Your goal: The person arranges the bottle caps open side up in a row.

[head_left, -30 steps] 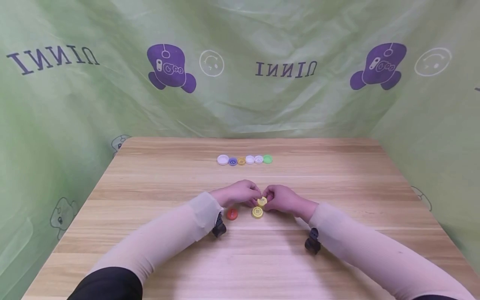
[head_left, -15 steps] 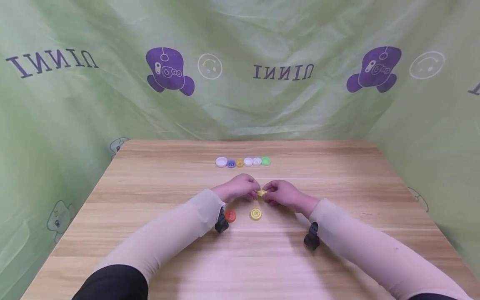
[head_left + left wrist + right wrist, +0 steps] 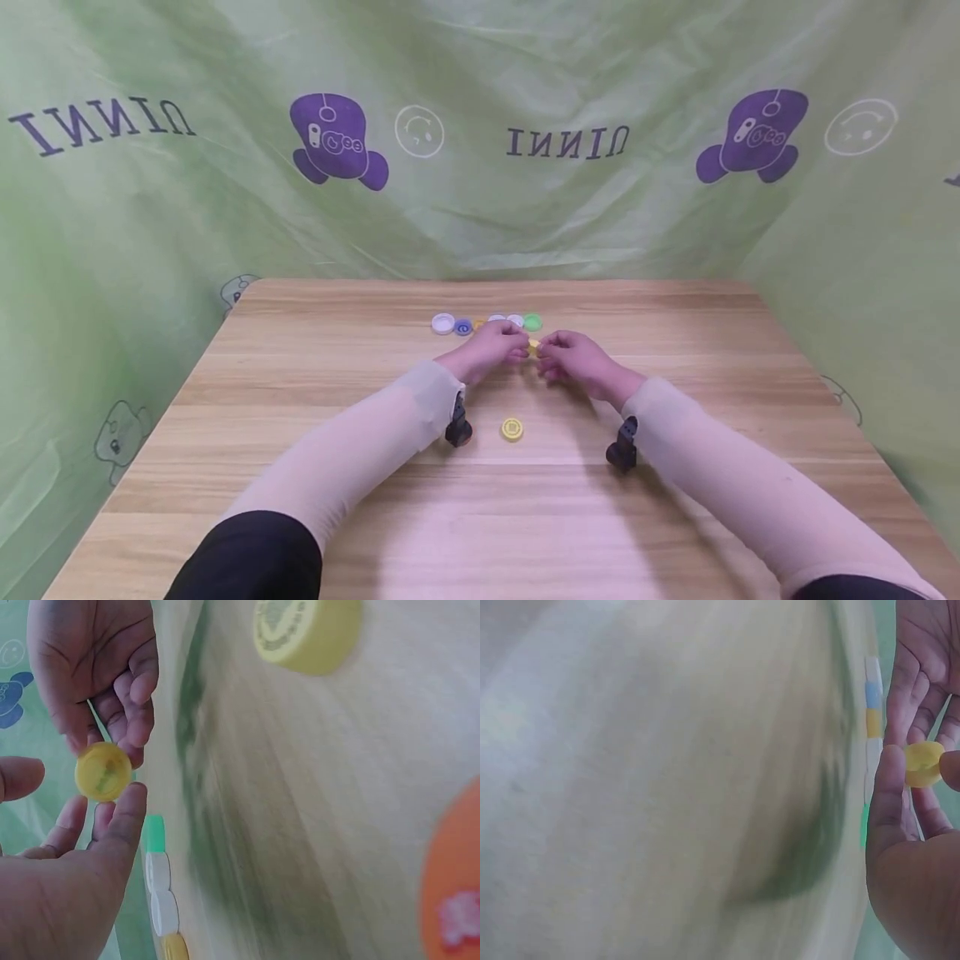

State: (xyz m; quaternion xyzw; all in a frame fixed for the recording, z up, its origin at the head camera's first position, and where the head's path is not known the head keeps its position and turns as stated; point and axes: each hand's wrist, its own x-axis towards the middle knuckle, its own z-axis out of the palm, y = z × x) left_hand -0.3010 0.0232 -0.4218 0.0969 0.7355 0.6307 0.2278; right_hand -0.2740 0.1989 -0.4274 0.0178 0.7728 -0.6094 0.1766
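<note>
Wooden table (image 3: 300, 467) planks run wide under both forearms, with broad bare board to the left of the left sleeve out to the table's left edge. Green cloth (image 3: 112, 250) hangs behind and round the sides, meeting the far edge; its dark lettering reads mirrored, something like "UNNI", beside purple cartoon figures and pale smiley circles.

Along the far middle lies a row of bottle caps (image 3: 444, 322): white, then blue (image 3: 462, 327), with more white ones and a green cap (image 3: 532, 322) at the right end; the left hand covers part of the row.

Left hand (image 3: 491, 347) has its fingertips curled in to pinch a small yellow cap (image 3: 533, 347), held just above the board in front of the row. Right hand (image 3: 573, 361) meets it from the other side, thumb and fingers closed on the same cap; the left wrist view shows the cap (image 3: 103, 772) held between both sets of fingertips, clear of the wood.

Nearer the person, between the wrists, a second yellow cap (image 3: 512, 428) lies flat, its embossed mark unreadable. An orange cap (image 3: 454, 900) shows only in the left wrist view, its white print blurred. Open board stretches right to the table's edge.
</note>
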